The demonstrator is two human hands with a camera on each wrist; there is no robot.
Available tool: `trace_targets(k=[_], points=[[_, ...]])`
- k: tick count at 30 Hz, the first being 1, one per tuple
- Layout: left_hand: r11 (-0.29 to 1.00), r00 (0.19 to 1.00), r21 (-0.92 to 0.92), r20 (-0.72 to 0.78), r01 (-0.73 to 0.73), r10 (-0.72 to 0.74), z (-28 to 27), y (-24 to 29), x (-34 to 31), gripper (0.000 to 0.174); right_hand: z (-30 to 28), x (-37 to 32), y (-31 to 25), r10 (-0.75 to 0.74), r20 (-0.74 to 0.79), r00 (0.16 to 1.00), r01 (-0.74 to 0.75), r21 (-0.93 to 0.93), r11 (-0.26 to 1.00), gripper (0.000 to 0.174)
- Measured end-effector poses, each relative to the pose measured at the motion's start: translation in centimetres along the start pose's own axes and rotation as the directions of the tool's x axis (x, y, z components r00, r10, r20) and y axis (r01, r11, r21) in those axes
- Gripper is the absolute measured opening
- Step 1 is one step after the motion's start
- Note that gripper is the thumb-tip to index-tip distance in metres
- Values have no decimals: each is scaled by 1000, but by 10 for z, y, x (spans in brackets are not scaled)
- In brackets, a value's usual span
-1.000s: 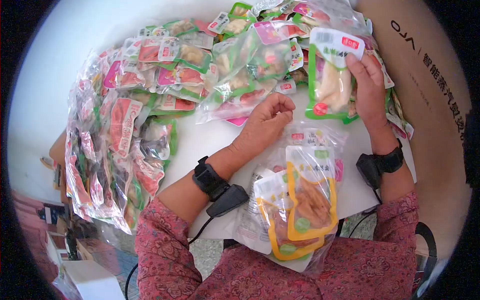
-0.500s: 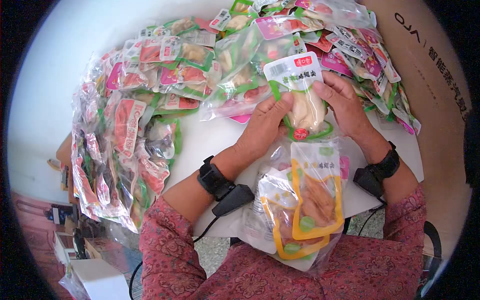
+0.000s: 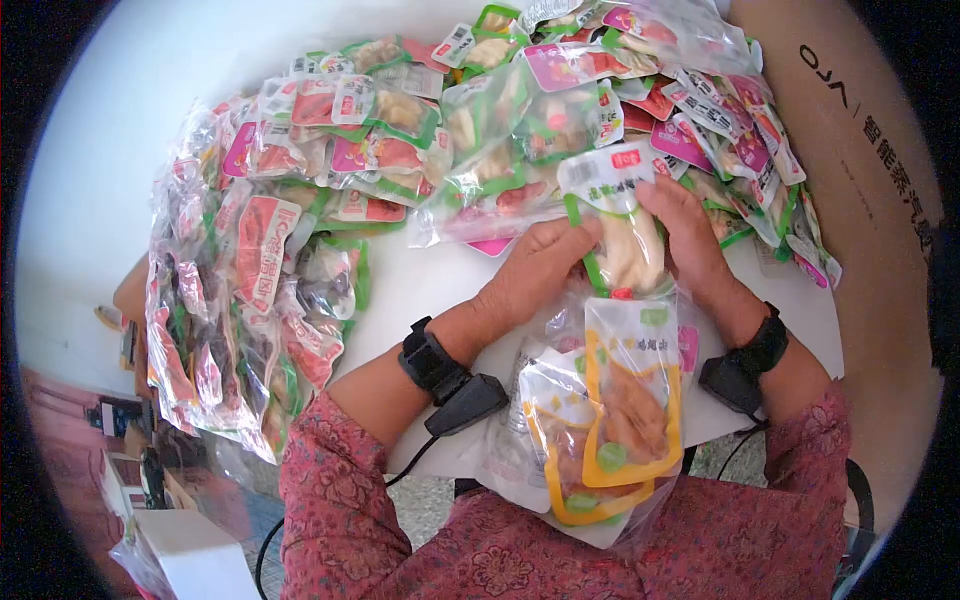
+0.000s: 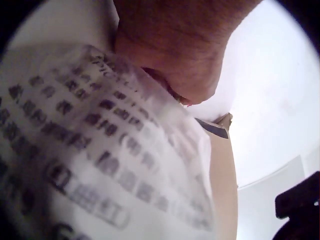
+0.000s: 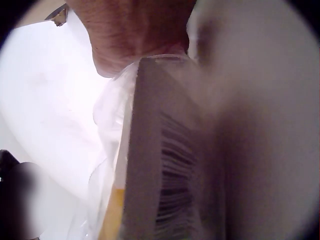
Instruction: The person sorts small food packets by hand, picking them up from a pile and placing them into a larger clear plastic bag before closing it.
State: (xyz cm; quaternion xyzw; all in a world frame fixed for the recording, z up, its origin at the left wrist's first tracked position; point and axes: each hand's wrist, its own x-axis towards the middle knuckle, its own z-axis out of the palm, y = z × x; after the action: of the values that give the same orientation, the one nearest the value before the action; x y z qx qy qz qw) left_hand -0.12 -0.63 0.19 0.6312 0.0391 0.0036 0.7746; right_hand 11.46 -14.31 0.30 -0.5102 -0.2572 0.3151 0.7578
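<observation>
A green-edged meat pouch, gripped by left hand and right hand, is seemingly being bagged; lowering is being required.

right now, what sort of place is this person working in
Possibly a home or small room used for packing: packaged food pouches lie heaped on a white table, a clear bag holds more at the near edge, and a large printed cardboard box stands to the right.
</observation>
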Motion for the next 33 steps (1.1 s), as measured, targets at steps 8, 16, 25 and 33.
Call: trace_targets(k=[8, 16, 25, 33], points=[[995, 995, -6, 28, -96, 96, -1, -4, 2, 22, 1, -3, 0, 40, -1, 999, -40, -21, 999, 28], [971, 982, -158, 29, -179, 186, -4, -11, 8, 22, 0, 0, 2, 176, -81, 981, -171, 65, 983, 23], [959, 962, -97, 37, -265, 269, -18, -16, 16, 21, -1, 2, 3, 152, -80, 985, -153, -16, 988, 30], [964, 969, -108, 7, -245, 247, -22, -6, 20, 21, -4, 4, 4, 125, 11, 992, -122, -148, 981, 36]])
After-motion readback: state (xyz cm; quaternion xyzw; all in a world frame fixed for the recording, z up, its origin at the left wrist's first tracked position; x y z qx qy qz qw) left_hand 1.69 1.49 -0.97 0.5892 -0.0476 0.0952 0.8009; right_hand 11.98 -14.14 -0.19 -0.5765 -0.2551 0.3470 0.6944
